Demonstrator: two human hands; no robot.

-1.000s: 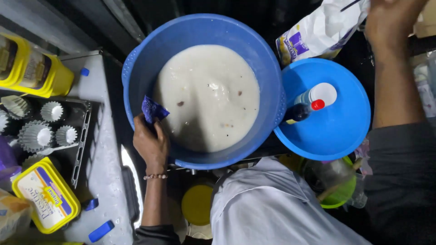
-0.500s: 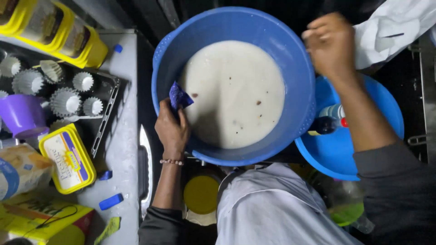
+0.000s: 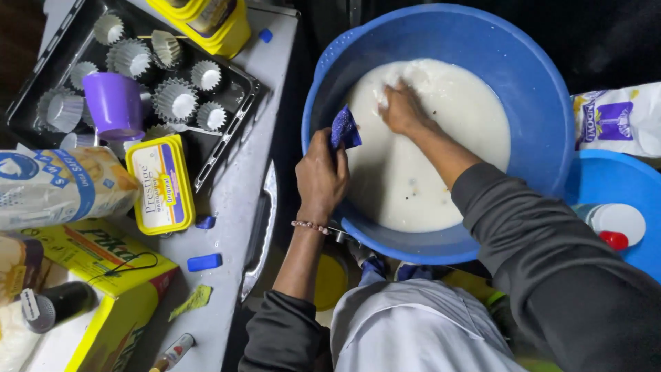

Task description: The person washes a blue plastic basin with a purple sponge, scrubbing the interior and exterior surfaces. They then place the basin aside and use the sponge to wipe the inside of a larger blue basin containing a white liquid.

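A big blue basin (image 3: 544, 103) holds a white, runny batter (image 3: 441, 172). My left hand (image 3: 321, 176) grips the basin's near-left rim and pinches a small blue wrapper (image 3: 343, 127) against it. My right hand (image 3: 401, 109) is down in the batter at the far side, fingers partly sunk in the mix. Both arms wear dark sleeves.
On the grey counter to the left stand a black tray (image 3: 234, 110) of paper baking cups, a purple cup (image 3: 113, 103), a yellow margarine tub (image 3: 162, 182), a salt bag (image 3: 58, 186) and a yellow box (image 3: 103, 289). A blue lid (image 3: 606, 186) with a small bottle and a flour bag (image 3: 620, 120) lie to the right.
My right hand came down from the flour bag at the far right into the batter. The view shifted right and closer. The left hand kept its hold on the rim.
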